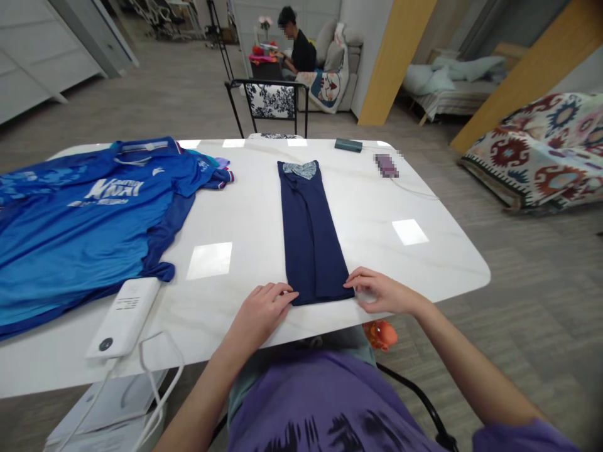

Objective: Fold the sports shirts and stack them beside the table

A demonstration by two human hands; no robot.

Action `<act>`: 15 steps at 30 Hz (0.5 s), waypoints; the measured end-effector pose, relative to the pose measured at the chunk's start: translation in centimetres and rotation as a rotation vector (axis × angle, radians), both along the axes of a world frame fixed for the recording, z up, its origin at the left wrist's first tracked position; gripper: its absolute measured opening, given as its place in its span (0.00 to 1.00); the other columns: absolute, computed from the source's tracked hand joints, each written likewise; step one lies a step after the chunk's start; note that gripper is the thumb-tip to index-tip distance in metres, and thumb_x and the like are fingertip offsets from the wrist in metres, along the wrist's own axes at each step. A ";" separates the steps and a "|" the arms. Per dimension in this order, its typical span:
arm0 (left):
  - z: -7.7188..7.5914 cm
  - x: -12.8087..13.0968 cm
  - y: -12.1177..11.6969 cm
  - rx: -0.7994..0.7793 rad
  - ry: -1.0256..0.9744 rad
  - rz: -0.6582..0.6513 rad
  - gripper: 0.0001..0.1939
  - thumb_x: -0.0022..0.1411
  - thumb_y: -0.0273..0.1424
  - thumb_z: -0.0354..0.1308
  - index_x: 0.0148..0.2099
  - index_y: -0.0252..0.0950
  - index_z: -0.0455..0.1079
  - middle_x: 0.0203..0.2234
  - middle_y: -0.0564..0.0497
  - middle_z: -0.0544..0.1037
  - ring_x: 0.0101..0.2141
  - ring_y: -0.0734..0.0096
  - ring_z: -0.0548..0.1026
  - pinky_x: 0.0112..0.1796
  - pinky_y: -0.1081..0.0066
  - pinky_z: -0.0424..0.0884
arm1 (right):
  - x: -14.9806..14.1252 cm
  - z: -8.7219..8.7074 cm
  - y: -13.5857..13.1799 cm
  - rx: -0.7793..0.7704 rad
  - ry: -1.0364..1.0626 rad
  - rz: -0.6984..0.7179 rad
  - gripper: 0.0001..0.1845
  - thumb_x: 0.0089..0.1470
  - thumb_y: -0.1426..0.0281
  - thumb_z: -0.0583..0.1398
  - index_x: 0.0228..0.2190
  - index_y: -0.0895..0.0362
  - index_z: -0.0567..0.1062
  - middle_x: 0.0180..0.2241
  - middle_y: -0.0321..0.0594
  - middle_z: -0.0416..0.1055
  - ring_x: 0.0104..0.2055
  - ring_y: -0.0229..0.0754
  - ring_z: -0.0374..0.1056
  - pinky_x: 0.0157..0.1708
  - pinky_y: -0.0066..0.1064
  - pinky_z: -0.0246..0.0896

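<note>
As I watch through the head camera, navy trousers [308, 245] lie folded lengthwise on the white table [245, 213], near end close to its front edge. Pale patterned lining shows at the far end. Left hand [266, 311] at the near left corner: fingers held together, tips on the cloth; I cannot tell whether the thumb pinches it. Right hand [384, 293] at the near right corner: fingertips touching the cloth, thumb spread apart from them. Left of the trousers, well apart, I note a blue shirt [117, 220] with white lettering; a white power bank [126, 314] lies beside its near edge. Far right, a dark box [348, 145] and a blurred purplish object [387, 166]. Across the table, a chair [271, 100]; farther back, a seated person [304, 53].
</note>
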State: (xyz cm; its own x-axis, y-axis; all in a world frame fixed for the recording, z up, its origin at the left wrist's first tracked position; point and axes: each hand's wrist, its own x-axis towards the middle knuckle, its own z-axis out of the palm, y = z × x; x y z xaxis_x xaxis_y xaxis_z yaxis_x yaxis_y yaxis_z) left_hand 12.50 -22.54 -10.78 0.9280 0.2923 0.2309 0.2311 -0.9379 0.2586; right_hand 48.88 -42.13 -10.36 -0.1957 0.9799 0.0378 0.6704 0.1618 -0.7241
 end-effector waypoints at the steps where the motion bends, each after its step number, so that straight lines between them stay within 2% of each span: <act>1: 0.1 0.2 0.1 0.044 0.003 -0.017 0.17 0.77 0.22 0.60 0.61 0.42 0.80 0.56 0.45 0.84 0.51 0.56 0.83 0.51 0.55 0.77 | -0.3 -0.5 -0.3 0.021 0.001 -0.018 0.32 0.61 0.74 0.69 0.65 0.46 0.80 0.61 0.46 0.75 0.55 0.47 0.79 0.55 0.39 0.79; 5: -0.2 0.9 0.4 0.113 -0.004 -0.048 0.13 0.78 0.23 0.59 0.57 0.39 0.81 0.55 0.45 0.84 0.50 0.57 0.83 0.50 0.55 0.76 | -1.0 -1.2 0.2 0.135 -0.175 -0.086 0.20 0.69 0.70 0.65 0.60 0.48 0.83 0.57 0.46 0.79 0.53 0.48 0.80 0.54 0.41 0.80; 8: -0.6 0.8 0.0 0.081 -0.026 -0.042 0.11 0.80 0.23 0.59 0.56 0.39 0.80 0.54 0.45 0.85 0.51 0.57 0.82 0.50 0.56 0.75 | -1.7 -1.3 0.6 0.200 -0.299 -0.088 0.14 0.75 0.70 0.60 0.55 0.49 0.83 0.54 0.46 0.80 0.53 0.49 0.80 0.54 0.43 0.79; 10: -0.7 0.3 -0.8 0.042 -0.038 -0.022 0.10 0.81 0.25 0.58 0.55 0.39 0.80 0.52 0.45 0.85 0.52 0.56 0.82 0.51 0.56 0.75 | -2.2 -1.1 0.2 0.213 -0.311 -0.080 0.13 0.76 0.69 0.59 0.53 0.50 0.82 0.53 0.46 0.80 0.52 0.48 0.80 0.53 0.42 0.79; 13: 0.3 -1.1 -2.9 -0.069 -0.059 -0.008 0.08 0.82 0.29 0.58 0.54 0.39 0.80 0.54 0.44 0.84 0.55 0.55 0.80 0.55 0.54 0.76 | -3.3 -0.3 -1.7 0.175 -0.248 -0.061 0.10 0.76 0.70 0.59 0.52 0.51 0.80 0.51 0.45 0.80 0.48 0.46 0.79 0.50 0.38 0.77; 15: 1.7 -2.4 -4.8 -0.197 -0.065 -0.035 0.08 0.82 0.29 0.58 0.54 0.41 0.79 0.56 0.45 0.83 0.57 0.55 0.79 0.58 0.54 0.75 | -4.3 0.9 -3.8 0.120 -0.178 -0.031 0.09 0.75 0.71 0.60 0.51 0.51 0.79 0.50 0.44 0.79 0.48 0.45 0.78 0.49 0.37 0.75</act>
